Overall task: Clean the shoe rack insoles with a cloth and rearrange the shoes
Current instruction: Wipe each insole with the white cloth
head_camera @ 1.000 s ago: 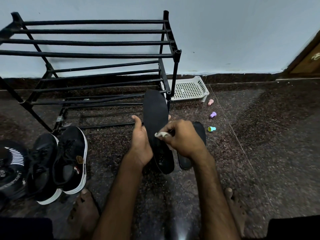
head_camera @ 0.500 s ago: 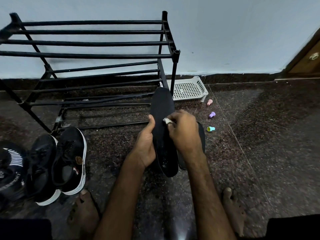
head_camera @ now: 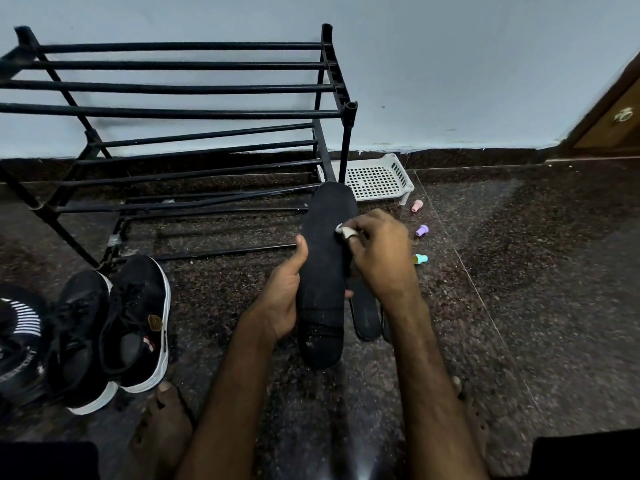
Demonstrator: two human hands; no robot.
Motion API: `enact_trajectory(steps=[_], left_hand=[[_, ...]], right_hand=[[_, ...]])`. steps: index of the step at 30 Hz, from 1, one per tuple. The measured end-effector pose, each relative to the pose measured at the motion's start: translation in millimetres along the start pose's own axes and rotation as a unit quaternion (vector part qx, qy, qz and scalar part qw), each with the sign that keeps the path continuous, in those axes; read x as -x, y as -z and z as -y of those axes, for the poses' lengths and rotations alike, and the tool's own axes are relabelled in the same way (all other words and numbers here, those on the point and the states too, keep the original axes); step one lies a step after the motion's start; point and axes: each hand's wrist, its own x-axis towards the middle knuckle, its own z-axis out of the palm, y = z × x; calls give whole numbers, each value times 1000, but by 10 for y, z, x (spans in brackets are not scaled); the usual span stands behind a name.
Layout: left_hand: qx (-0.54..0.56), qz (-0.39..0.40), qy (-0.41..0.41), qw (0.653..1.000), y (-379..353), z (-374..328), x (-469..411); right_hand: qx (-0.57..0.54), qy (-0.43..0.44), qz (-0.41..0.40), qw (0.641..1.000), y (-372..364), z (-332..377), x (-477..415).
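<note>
- The right hand (head_camera: 381, 258) is curled, its fingertips pinching a small white cloth (head_camera: 344, 231) and pressing it onto the upper face of a black insole (head_camera: 325, 271). The wrist bends downward and the forearm reaches in from the lower right.
- The left hand (head_camera: 280, 299) grips that insole by its left edge near the middle, with the thumb lying up along the face and the fingers wrapped behind. One fingertip shows past the right edge.
- The insole is held above the floor (head_camera: 519, 289) with its length running away from the person — toe end toward the rack, heel end nearest the camera. Pale specks dot the heel part.
- A second insole (head_camera: 365, 315) lies flat on the floor just right of the held one, partly hidden under the right wrist.
- The black shoe rack (head_camera: 173, 114) stands against the wall beyond the hands, its right legs just behind the insole's toe.
- A pair of black sneakers (head_camera: 135, 323) with white soles sits on the floor to the left, near the rack's front leg.
- A white slotted tray (head_camera: 403, 176) lies by the rack's right side, and three small caps — pink (head_camera: 417, 205), purple (head_camera: 422, 231), teal (head_camera: 420, 259) — are scattered right of the right hand.
- Bare feet (head_camera: 162, 427) rest on the dark speckled floor outside each forearm.
</note>
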Motion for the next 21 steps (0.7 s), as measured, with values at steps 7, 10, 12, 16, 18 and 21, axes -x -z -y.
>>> enact_trajectory(steps=[7,10,12,16,18,21], left_hand=[[50,-44,-6,998,80,-15,-87],[50,-61,-33,996,205,-14,-137],[59,-71,-48,995,252,-24,-151],[60,-84,-53,993,218,-32,-151],[69,-76,-51,993,166,-45,-121],[86,-54,-49,994,111,-34,-98]], right_hand=[[-105,-37,176,978,-86,106,269],[-165,-129,45,977,-71,-27,299],[-210,-191,57,957,-100,-131,292],[-299,-234,163,911,-237,-119,352],[-350,-232,188,888,-319,-95,401],[-322,-222,146,909,-407,-53,444]])
